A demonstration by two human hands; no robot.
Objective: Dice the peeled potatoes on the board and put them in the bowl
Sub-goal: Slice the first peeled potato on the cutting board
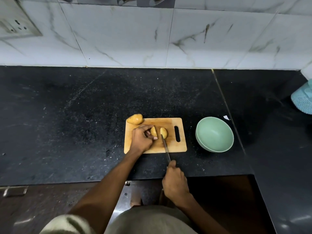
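A wooden cutting board (177,147) lies on the black counter. On it are two potato halves: my left hand (142,138) holds the left half (153,131) with curled fingers, and the right half (164,132) lies free beside it. A whole potato (135,119) sits at the board's far left corner. My right hand (175,181) grips the handle of a knife (165,147), whose blade tip rests on the board between the two halves. The pale green bowl (214,134) stands to the right of the board and holds nothing.
The black stone counter (76,115) stretches wide to the left and runs on to the right. A light blue woven object (303,100) stands at the far right edge. A marble-tiled wall (152,39) backs the counter, with a socket plate (15,26) at top left.
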